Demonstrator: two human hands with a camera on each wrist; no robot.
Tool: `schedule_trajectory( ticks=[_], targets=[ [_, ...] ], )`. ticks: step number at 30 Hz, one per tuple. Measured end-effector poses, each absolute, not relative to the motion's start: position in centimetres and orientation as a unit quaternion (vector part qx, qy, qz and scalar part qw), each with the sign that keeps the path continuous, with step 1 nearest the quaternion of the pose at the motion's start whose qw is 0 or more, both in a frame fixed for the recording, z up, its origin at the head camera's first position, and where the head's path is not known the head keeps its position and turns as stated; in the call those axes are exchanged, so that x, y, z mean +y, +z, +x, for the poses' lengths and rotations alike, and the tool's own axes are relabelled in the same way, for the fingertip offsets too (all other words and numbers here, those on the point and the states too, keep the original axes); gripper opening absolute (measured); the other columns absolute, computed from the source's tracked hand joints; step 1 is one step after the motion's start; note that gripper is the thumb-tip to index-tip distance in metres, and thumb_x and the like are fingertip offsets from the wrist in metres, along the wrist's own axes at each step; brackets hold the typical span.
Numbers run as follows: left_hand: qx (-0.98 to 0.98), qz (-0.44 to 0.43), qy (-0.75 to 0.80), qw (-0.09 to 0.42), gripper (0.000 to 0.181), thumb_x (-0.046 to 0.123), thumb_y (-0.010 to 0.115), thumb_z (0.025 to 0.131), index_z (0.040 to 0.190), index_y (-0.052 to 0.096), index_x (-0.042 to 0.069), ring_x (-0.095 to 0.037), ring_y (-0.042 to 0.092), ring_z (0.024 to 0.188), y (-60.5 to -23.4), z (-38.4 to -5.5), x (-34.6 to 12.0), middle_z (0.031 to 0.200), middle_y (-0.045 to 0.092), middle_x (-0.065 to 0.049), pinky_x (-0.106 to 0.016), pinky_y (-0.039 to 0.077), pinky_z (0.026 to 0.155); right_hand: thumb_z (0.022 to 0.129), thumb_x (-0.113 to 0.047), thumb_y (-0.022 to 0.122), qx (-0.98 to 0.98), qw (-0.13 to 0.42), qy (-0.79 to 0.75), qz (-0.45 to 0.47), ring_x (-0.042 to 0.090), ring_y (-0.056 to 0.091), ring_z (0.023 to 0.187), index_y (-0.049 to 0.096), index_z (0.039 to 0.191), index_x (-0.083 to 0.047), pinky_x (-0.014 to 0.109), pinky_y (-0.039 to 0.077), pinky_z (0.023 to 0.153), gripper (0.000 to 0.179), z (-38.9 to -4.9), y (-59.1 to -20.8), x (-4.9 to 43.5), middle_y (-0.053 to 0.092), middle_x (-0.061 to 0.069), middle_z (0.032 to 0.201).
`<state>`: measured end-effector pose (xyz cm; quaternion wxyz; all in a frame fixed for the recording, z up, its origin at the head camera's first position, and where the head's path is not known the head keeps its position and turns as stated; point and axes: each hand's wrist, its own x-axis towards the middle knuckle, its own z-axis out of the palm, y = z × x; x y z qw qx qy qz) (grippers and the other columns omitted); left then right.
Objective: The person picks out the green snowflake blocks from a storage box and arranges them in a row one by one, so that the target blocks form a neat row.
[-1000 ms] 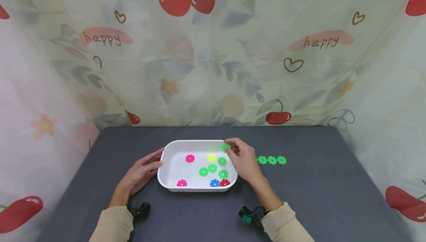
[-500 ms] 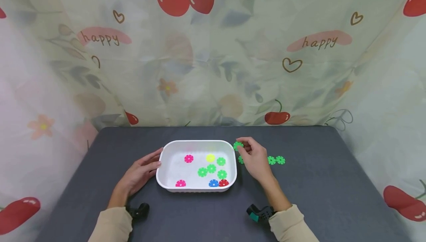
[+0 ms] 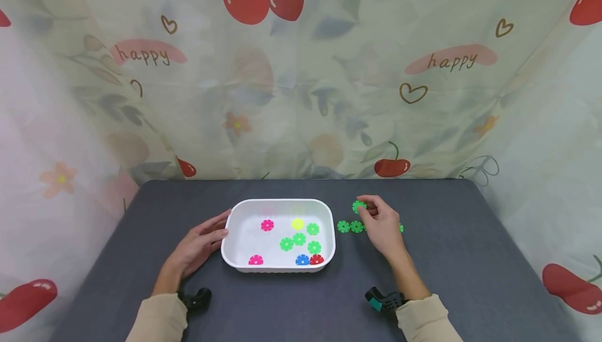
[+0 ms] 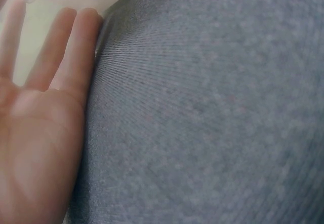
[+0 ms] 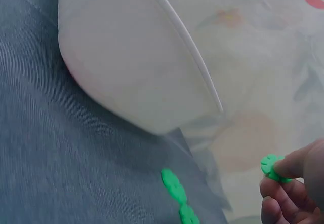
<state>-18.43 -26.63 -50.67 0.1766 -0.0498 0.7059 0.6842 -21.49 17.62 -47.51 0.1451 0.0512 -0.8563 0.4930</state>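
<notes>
Now pinching a green flower disc [image 3: 357, 207] in the right hand [image 3: 383, 228], up in the air near the green row [image 3: 355, 226] on the dark table [image 3: 291, 310], clear of the white tray [image 3: 277, 268] instead of over its far right corner like a second ago. Leaves just four greens [image 3: 299, 239] in there, plus two pinks [image 3: 267, 225], a yellow [image 3: 298, 224], a blue [image 3: 303, 260] and a red [image 3: 317, 260], so reads like one more green out of the mix. Still resting the relaxed left hand [image 3: 195, 248] against the tray's left side, not gripping.
</notes>
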Motion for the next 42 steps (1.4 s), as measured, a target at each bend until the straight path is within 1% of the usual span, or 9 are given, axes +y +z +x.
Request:
schedule_trajectory(
  ticks=[7, 14, 19, 24, 27, 32, 37, 40, 42],
  targets=[
    [0.711, -0.052, 0.679, 0.176, 0.072, 0.031, 0.071, 0.096, 0.159, 0.036, 0.025, -0.013, 0.047, 0.142, -50.7, -18.5, -26.7, 0.166, 0.036, -0.007, -0.039, 0.041, 0.121, 0.100, -0.019, 0.067, -0.877, 0.134, 0.460, 0.025, 0.011, 0.060, 0.084, 0.070, 0.123, -0.011, 0.020, 0.051, 0.069, 0.025, -21.4, -47.9, 19.8, 0.072, 0.008, 0.103],
    [0.708, -0.050, 0.682, 0.176, 0.073, 0.030, 0.071, 0.097, 0.160, 0.035, 0.024, -0.012, 0.047, 0.142, -50.8, -18.5, -26.6, 0.166, 0.035, -0.007, -0.040, 0.040, 0.121, 0.100, -0.021, 0.067, -0.890, 0.140, 0.435, 0.007, 0.009, 0.058, 0.082, 0.072, 0.122, -0.011, 0.022, 0.050, 0.067, 0.025, -21.5, -48.1, 22.0, 0.072, 0.008, 0.101],
    [0.709, -0.046, 0.682, 0.176, 0.073, 0.030, 0.071, 0.097, 0.160, 0.035, 0.024, -0.012, 0.047, 0.142, -50.8, -18.5, -26.6, 0.167, 0.034, -0.007, -0.041, 0.039, 0.122, 0.100, -0.021, 0.066, -0.893, 0.149, 0.424, -0.009, 0.004, 0.057, 0.080, 0.072, 0.121, -0.010, 0.021, 0.049, 0.064, 0.025, -21.6, -48.2, 23.4, 0.073, 0.010, 0.101],
    [0.708, -0.047, 0.683, 0.176, 0.073, 0.030, 0.071, 0.097, 0.160, 0.035, 0.024, -0.011, 0.046, 0.141, -50.8, -18.5, -26.7, 0.167, 0.034, -0.006, -0.039, 0.040, 0.121, 0.101, -0.021, 0.065, -0.894, 0.149, 0.421, -0.021, -0.002, 0.055, 0.079, 0.071, 0.122, -0.009, 0.020, 0.049, 0.064, 0.025, -21.6, -48.3, 24.5, 0.073, 0.012, 0.102],
    [0.706, -0.048, 0.684, 0.176, 0.073, 0.030, 0.071, 0.097, 0.160, 0.036, 0.024, -0.011, 0.047, 0.141, -50.8, -18.5, -26.7, 0.166, 0.035, -0.007, -0.038, 0.042, 0.120, 0.101, -0.020, 0.064, -0.899, 0.146, 0.413, -0.028, -0.002, 0.056, 0.080, 0.071, 0.122, -0.009, 0.021, 0.049, 0.064, 0.025, -21.5, -48.6, 25.0, 0.073, 0.012, 0.103],
    [0.704, -0.052, 0.686, 0.175, 0.072, 0.030, 0.071, 0.096, 0.160, 0.036, 0.025, -0.011, 0.048, 0.140, -50.9, -18.5, -26.6, 0.166, 0.036, -0.007, -0.036, 0.043, 0.119, 0.100, -0.020, 0.064, -0.910, 0.138, 0.389, -0.042, 0.005, 0.058, 0.083, 0.072, 0.122, -0.009, 0.021, 0.048, 0.064, 0.025, -21.5, -48.9, 26.0, 0.073, 0.013, 0.106],
    [0.707, -0.054, 0.683, 0.174, 0.073, 0.031, 0.071, 0.096, 0.160, 0.036, 0.025, -0.012, 0.048, 0.141, -50.9, -18.5, -26.6, 0.166, 0.036, -0.007, -0.037, 0.043, 0.119, 0.101, -0.019, 0.064, -0.916, 0.126, 0.377, -0.061, 0.020, 0.064, 0.090, 0.072, 0.122, -0.009, 0.022, 0.048, 0.065, 0.025, -21.3, -49.2, 27.1, 0.072, 0.015, 0.108],
    [0.708, -0.051, 0.683, 0.175, 0.072, 0.030, 0.071, 0.097, 0.160, 0.035, 0.025, -0.011, 0.048, 0.140, -50.9, -18.5, -26.6, 0.166, 0.035, -0.007, -0.037, 0.043, 0.119, 0.100, -0.019, 0.064, -0.920, 0.116, 0.369, -0.065, 0.027, 0.066, 0.095, 0.072, 0.121, -0.007, 0.025, 0.048, 0.068, 0.025, -21.3, -49.3, 27.8, 0.071, 0.017, 0.110],
    [0.706, -0.049, 0.685, 0.174, 0.072, 0.029, 0.070, 0.097, 0.160, 0.036, 0.024, -0.010, 0.048, 0.140, -50.9, -18.5, -26.6, 0.166, 0.035, -0.007, -0.035, 0.043, 0.118, 0.100, -0.019, 0.063, -0.924, 0.108, 0.360, -0.063, 0.029, 0.067, 0.096, 0.072, 0.121, -0.006, 0.027, 0.048, 0.070, 0.026, -21.3, -49.5, 28.2, 0.071, 0.018, 0.110]
  ],
)
